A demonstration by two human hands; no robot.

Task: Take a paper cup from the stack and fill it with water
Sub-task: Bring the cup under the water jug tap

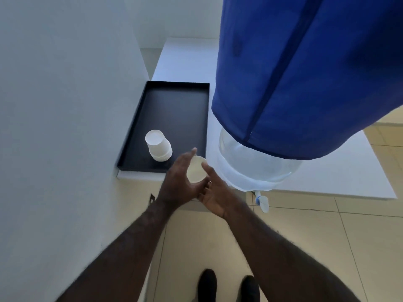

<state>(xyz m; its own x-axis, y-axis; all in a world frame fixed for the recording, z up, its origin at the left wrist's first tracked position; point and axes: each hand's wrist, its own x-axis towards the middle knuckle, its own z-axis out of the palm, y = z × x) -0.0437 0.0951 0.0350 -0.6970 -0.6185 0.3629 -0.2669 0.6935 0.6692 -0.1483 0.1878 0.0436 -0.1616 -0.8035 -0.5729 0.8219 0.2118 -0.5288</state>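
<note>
A white paper cup [195, 170] stands upright between both my hands, mouth up, just off the front right corner of the black tray [174, 101]. My left hand [181, 182] wraps its left side. My right hand [214, 192] cups its right side and underside. A stack of upside-down white paper cups [158, 146] stands in the tray's front part, left of my hands. The large water bottle under a blue cover [305, 73] stands on its white base to the right. Its small blue-and-white tap [262, 200] sticks out over the counter edge, right of my right hand.
A white wall [65, 105] runs close along the left of the tray. The white counter [338, 179] carries the tray and the dispenser. Below is beige tiled floor [327, 236], with my two dark shoes [229, 284] at the bottom.
</note>
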